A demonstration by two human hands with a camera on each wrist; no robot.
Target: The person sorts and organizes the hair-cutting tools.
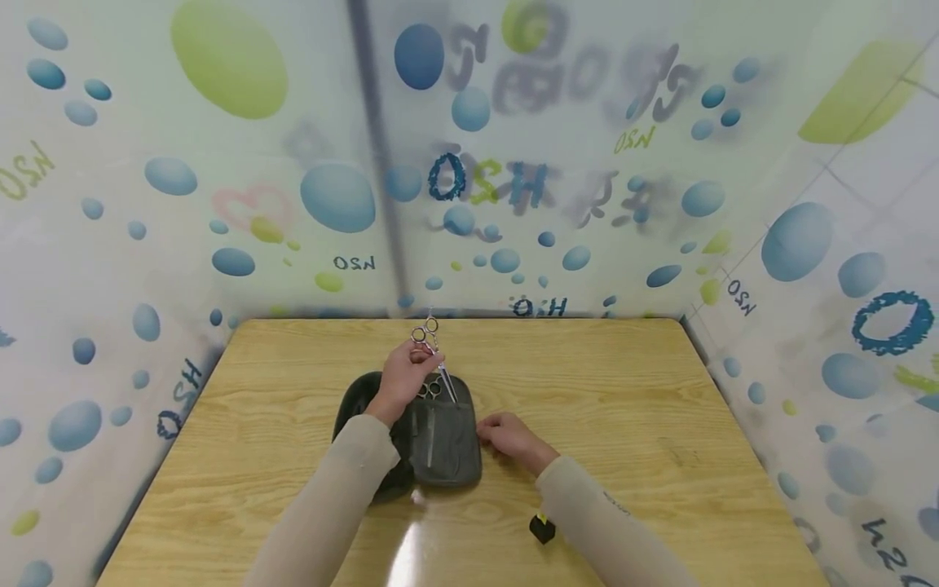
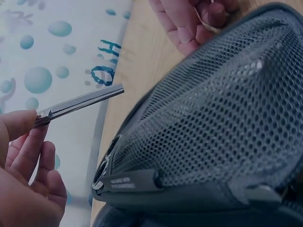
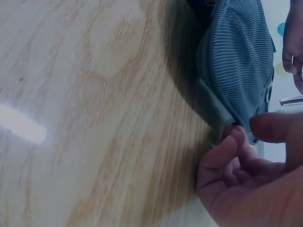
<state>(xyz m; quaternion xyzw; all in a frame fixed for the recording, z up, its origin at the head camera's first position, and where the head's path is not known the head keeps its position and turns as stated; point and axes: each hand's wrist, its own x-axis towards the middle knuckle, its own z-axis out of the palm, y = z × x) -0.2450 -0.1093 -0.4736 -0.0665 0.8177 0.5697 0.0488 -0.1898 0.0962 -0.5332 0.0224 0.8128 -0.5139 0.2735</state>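
A dark grey zip case (image 1: 451,448) lies unfolded on the table, with a mesh pocket (image 2: 208,109) on its right half. My left hand (image 1: 399,379) pinches a pair of silver scissors (image 2: 85,102) between thumb and fingers. Their blades point down toward the pocket's opening in the head view, while the finger rings stand up past the hand. Another pair of scissors (image 1: 429,390) shows its rings above the pocket, the rest hidden. At the right edge of the case, my right hand (image 3: 255,170) grips the rim with curled fingers.
The wooden table (image 1: 623,408) reaches back to a patterned wall (image 1: 469,163); a similar wall stands along the right. A small black object (image 1: 542,529) with a yellow top sits near my right forearm. Light glares off the table front.
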